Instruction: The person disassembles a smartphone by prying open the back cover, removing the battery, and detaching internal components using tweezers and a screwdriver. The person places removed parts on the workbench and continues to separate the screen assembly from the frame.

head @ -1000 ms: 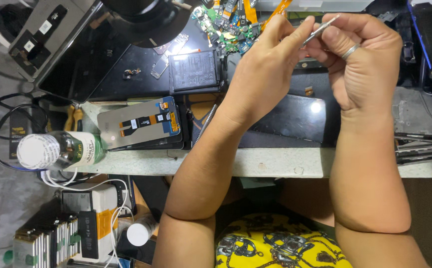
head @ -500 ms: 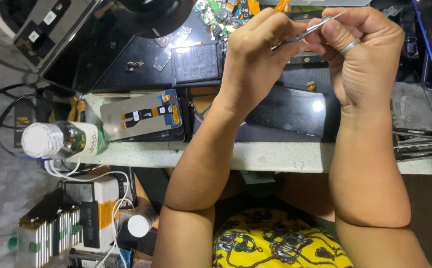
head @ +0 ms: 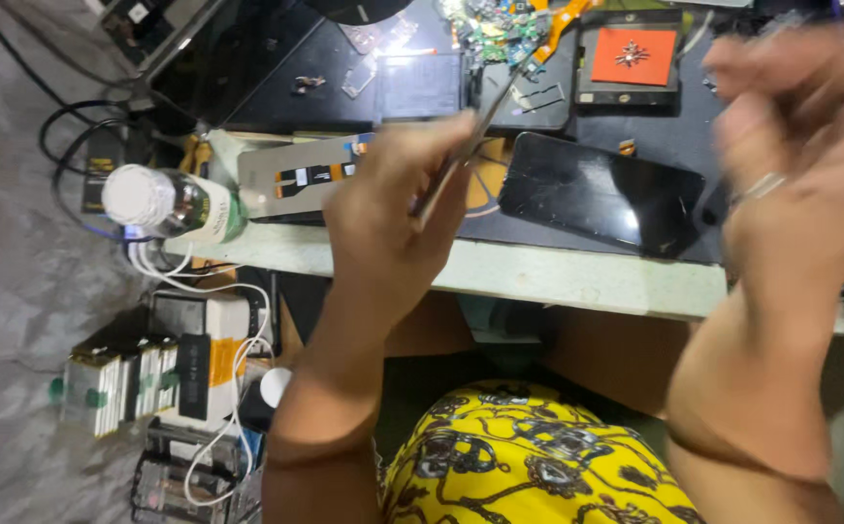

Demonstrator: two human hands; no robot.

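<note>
1. Yellow patterned cloth (head: pixel 529 466) lies nearest, in the person's lap, under both forearms, with the pale table edge (head: pixel 577 277) just beyond it.
2. The left hand (head: pixel 393 218) is closed, thumb and fingers pinching a pair of thin metal tweezers (head: pixel 475 136) low on the shank; the tips point up and away from the hand, towards the far side of the bench.
3. The right hand (head: pixel 795 165) is raised beside it, well apart from the tweezers and badly blurred. A ring (head: pixel 762 186) shows on one finger, but whether the fingers are spread or curled, I cannot tell. It appears to hold nothing.
4. Between the two hands, just past the knuckles, a dark phone (head: pixel 601 199) lies flat with its glass up.
5. Off to the left hand's outer side lie a silver phone panel (head: pixel 296 175) and a clear bottle with a white cap (head: pixel 165 204) on its side.
6. Beyond the tweezer tips: a green circuit board (head: pixel 495 24) with an orange ribbon cable (head: pixel 558 29), then an orange mat (head: pixel 633 56) holding tiny screws.
7. My read for doing this well: keep the pinch light and steady, rest the left wrist on the table edge before the tips come near small parts, and bring the right hand down to hold the work still so nothing skids or flicks away.
</note>
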